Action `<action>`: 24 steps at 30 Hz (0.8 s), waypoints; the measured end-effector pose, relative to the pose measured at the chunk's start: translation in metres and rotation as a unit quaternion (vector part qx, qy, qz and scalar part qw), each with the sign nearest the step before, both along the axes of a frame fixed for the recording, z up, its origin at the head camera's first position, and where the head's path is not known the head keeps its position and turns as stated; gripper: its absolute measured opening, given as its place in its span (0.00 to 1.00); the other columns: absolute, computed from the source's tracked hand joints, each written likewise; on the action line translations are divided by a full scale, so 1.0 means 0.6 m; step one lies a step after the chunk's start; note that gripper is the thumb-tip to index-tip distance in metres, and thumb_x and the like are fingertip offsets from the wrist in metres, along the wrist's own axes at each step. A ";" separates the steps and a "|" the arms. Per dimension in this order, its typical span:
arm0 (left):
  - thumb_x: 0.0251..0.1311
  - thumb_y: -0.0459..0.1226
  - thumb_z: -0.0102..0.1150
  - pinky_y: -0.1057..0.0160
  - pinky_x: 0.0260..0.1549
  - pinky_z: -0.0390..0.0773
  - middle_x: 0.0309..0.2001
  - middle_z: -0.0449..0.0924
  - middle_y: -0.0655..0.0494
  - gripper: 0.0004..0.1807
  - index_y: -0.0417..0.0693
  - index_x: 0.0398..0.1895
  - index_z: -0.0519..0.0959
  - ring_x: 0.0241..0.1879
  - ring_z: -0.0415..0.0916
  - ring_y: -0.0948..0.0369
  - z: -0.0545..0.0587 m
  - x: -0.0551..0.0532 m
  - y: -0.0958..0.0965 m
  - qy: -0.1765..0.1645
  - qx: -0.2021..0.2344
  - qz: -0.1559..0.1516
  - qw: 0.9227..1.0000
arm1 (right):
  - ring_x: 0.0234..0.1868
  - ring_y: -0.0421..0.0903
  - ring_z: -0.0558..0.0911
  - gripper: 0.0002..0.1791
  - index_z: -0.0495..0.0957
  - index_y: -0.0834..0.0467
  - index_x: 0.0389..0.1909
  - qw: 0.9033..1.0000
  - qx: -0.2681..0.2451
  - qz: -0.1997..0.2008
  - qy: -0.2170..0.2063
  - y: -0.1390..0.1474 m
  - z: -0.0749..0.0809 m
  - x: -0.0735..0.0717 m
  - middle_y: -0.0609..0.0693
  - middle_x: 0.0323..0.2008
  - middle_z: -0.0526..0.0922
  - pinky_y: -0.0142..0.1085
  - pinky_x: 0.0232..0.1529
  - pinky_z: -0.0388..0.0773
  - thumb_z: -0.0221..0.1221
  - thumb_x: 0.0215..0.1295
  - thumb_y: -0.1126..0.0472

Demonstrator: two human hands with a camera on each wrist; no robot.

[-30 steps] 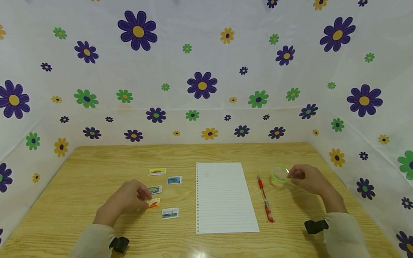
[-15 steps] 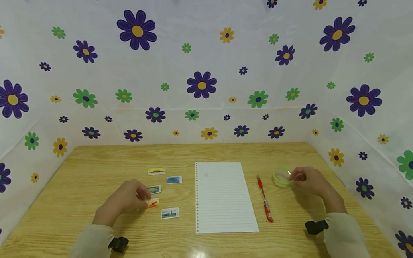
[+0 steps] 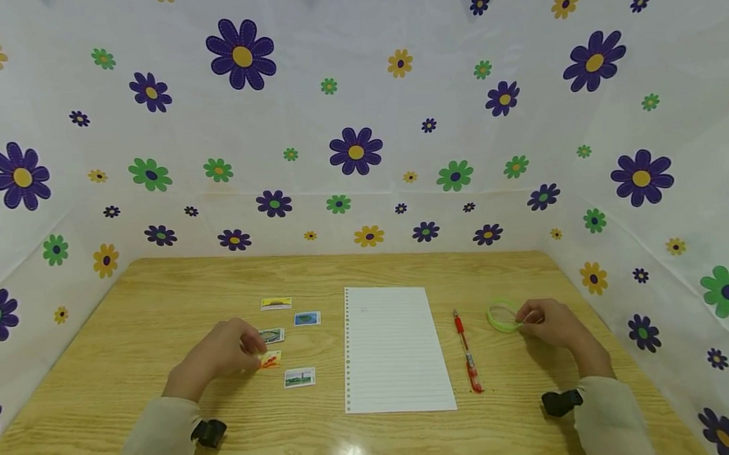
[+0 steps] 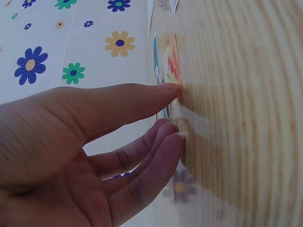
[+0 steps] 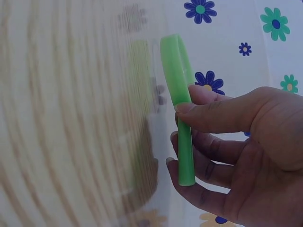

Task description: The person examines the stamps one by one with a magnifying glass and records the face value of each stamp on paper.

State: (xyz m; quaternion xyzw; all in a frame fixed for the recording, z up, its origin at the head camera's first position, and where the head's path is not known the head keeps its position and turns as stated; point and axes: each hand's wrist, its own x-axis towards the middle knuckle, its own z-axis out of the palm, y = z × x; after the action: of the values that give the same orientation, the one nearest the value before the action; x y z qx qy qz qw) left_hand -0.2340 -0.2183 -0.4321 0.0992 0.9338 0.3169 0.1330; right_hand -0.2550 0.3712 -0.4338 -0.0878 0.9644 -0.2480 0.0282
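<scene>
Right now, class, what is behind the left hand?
In the head view, the red-and-yellow stamp and the grey-green stamp show partly past the left hand. Their left ends are covered, so those cannot be seen.

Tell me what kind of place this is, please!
Probably a small screened-off desk space, though the room beyond is hidden. There's a wooden table, white flower-patterned sheeting around its back and sides, and lined paper beside a red pen.
</scene>
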 end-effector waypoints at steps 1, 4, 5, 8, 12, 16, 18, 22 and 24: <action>0.52 0.28 0.73 0.58 0.38 0.79 0.35 0.83 0.53 0.07 0.44 0.35 0.88 0.35 0.74 0.57 0.000 0.000 0.000 0.001 0.000 -0.001 1.000 | 0.37 0.51 0.83 0.02 0.82 0.62 0.36 1.000 -0.001 0.002 -0.001 0.001 -0.001 0.000 0.61 0.36 0.86 0.44 0.39 0.80 0.63 0.64 0.70; 0.52 0.28 0.73 0.58 0.38 0.79 0.34 0.83 0.53 0.07 0.44 0.35 0.88 0.35 0.74 0.57 -0.001 0.000 0.000 0.005 0.000 -0.004 1.000 | 0.37 0.49 0.83 0.02 0.82 0.62 0.36 1.000 -0.003 -0.003 -0.003 0.003 -0.003 0.000 0.60 0.36 0.86 0.43 0.39 0.79 0.64 0.63 0.70; 0.52 0.28 0.73 0.58 0.38 0.79 0.34 0.83 0.53 0.07 0.44 0.35 0.88 0.35 0.74 0.57 -0.002 0.000 -0.001 0.006 0.000 -0.004 1.000 | 0.37 0.50 0.83 0.02 0.82 0.62 0.36 1.000 -0.003 -0.002 -0.002 0.003 -0.003 0.000 0.60 0.36 0.86 0.43 0.39 0.79 0.64 0.63 0.70; 0.52 0.28 0.73 0.58 0.38 0.80 0.34 0.84 0.53 0.07 0.44 0.34 0.88 0.35 0.74 0.57 -0.002 0.000 -0.001 0.007 0.001 -0.005 1.000 | 0.38 0.50 0.84 0.03 0.83 0.62 0.37 1.000 -0.002 -0.003 -0.004 0.006 -0.004 -0.001 0.60 0.37 0.87 0.42 0.40 0.79 0.65 0.63 0.70; 0.52 0.28 0.73 0.57 0.38 0.80 0.35 0.84 0.53 0.07 0.44 0.34 0.88 0.35 0.74 0.57 -0.003 0.000 -0.001 0.007 0.003 -0.004 1.000 | 0.39 0.51 0.84 0.04 0.83 0.62 0.37 1.000 -0.001 -0.003 -0.002 0.007 -0.004 -0.001 0.61 0.37 0.87 0.41 0.38 0.78 0.65 0.63 0.70; 0.53 0.28 0.73 0.58 0.38 0.79 0.34 0.83 0.53 0.06 0.44 0.34 0.88 0.35 0.74 0.58 -0.004 0.000 -0.001 0.010 0.004 -0.008 1.000 | 0.40 0.52 0.84 0.03 0.83 0.62 0.38 1.000 -0.004 -0.006 -0.005 0.008 -0.004 0.000 0.61 0.38 0.87 0.41 0.39 0.79 0.65 0.63 0.70; 0.53 0.28 0.73 0.58 0.38 0.80 0.34 0.84 0.53 0.06 0.44 0.34 0.88 0.35 0.74 0.58 -0.004 -0.001 -0.002 0.011 0.004 -0.009 1.000 | 0.40 0.53 0.85 0.03 0.83 0.62 0.38 1.000 -0.004 -0.008 -0.007 0.010 -0.006 0.000 0.62 0.38 0.87 0.42 0.39 0.79 0.65 0.63 0.70; 0.52 0.28 0.73 0.58 0.38 0.80 0.34 0.84 0.53 0.07 0.44 0.34 0.88 0.35 0.74 0.57 -0.004 -0.001 -0.002 0.009 0.006 -0.008 1.000 | 0.41 0.55 0.85 0.03 0.83 0.62 0.37 1.000 -0.004 -0.010 -0.008 0.011 -0.006 0.000 0.63 0.39 0.87 0.44 0.40 0.80 0.65 0.63 0.70; 0.52 0.28 0.73 0.57 0.38 0.80 0.34 0.84 0.53 0.07 0.43 0.34 0.88 0.35 0.74 0.57 -0.004 -0.001 -0.002 0.009 0.006 -0.009 1.000 | 0.42 0.57 0.85 0.03 0.83 0.63 0.37 1.000 -0.004 -0.010 -0.008 0.012 -0.005 0.000 0.64 0.39 0.87 0.46 0.41 0.81 0.65 0.63 0.70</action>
State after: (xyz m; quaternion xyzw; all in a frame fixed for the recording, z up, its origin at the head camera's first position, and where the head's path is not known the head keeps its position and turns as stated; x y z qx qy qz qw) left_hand -0.2346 -0.2195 -0.4345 0.1111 0.9321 0.3205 0.1268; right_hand -0.2548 0.3782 -0.4370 -0.0766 0.9640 -0.2524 0.0337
